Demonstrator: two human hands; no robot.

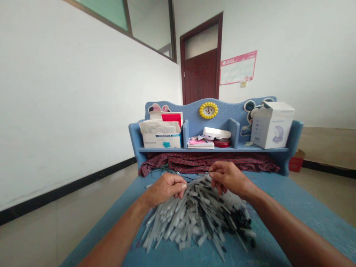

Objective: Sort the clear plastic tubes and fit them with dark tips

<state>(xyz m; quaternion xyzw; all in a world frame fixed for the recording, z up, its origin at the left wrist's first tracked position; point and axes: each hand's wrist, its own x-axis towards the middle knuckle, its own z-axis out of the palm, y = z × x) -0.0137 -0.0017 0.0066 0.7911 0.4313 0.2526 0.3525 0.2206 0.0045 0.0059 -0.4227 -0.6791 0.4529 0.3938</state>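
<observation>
A loose pile of translucent pen barrels and caps (191,217), mixed with black pieces at its right side, lies on the blue desk (267,226). Over the pile's upper left, my left hand (167,189) is closed, thumb against the curled forefinger. A pale barrel (196,180) extends right from near its fingertips, but whether it is gripped I cannot tell. Above the pile's upper right, my right hand (228,178) pinches thumb to forefinger. What is between those fingertips, if anything, is too small to make out.
Behind the pile lies a bunched red-and-black checked cloth (194,162) under a blue shelf (169,150). On the shelf stand a mask box (162,141), booklets (200,144), a white case (217,133) and a white carton (272,126). A yellow-rimmed clock (208,110) is on the backboard.
</observation>
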